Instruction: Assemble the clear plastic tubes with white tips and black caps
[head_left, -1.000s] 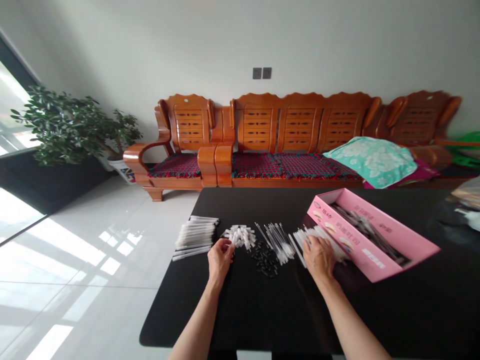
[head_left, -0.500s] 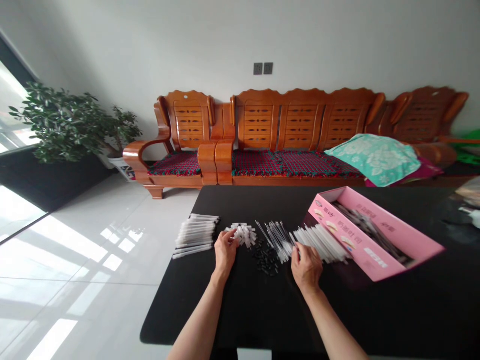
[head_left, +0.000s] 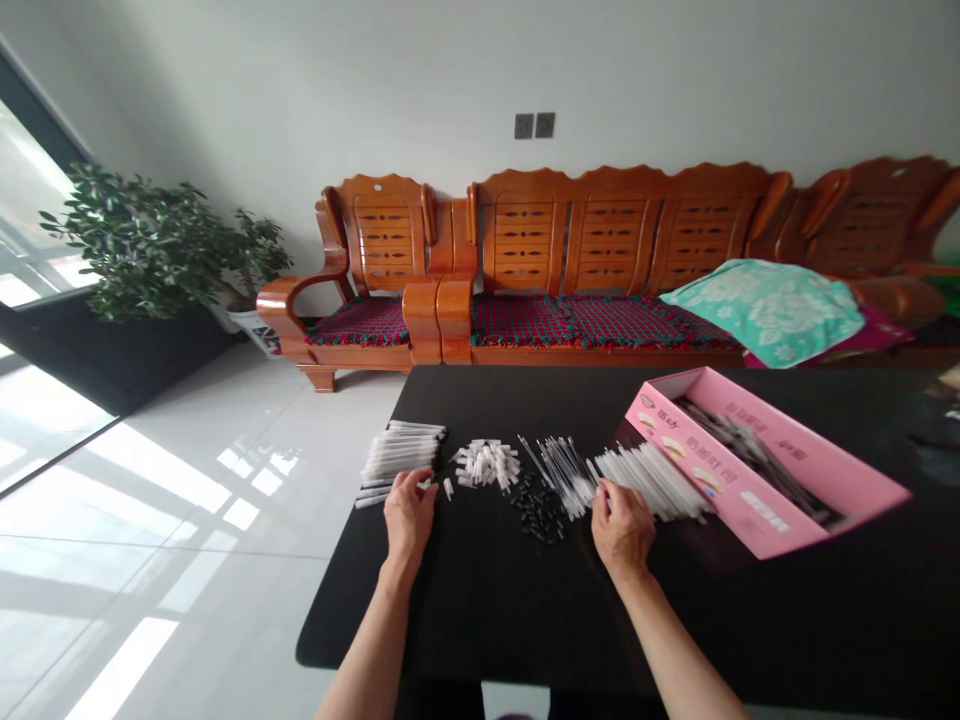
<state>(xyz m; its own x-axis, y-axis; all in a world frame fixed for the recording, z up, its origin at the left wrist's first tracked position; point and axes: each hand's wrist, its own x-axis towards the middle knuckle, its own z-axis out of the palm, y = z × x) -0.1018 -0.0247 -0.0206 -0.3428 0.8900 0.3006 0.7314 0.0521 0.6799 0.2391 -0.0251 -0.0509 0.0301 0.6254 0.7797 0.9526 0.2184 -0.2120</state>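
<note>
My left hand (head_left: 410, 512) is at the near end of a row of white pen-like tubes with dark ends (head_left: 403, 450). Its fingers are curled together; what they pinch, if anything, is hidden. Just right of it lies a single white cap-like piece (head_left: 448, 488), apart from a heap of similar short white pieces (head_left: 489, 463). My right hand (head_left: 622, 522) rests with closed fingers between thin pen refills (head_left: 564, 465) and a row of translucent white tubes (head_left: 660, 480). Its grip is too small to make out. Small black plugs (head_left: 538, 512) lie between my hands.
A pink open box (head_left: 739, 490) holding dark, slim pieces stands at the right of the black table (head_left: 495, 590). Beyond the table is a wooden bench (head_left: 607, 230) with a turquoise cloth (head_left: 772, 310). A potted plant (head_left: 157, 250) stands at the left.
My left hand has moved left from the heap of white pieces to the row of tubes. One white piece now lies apart from the heap. My right hand has stayed in place; the view has shifted slightly.
</note>
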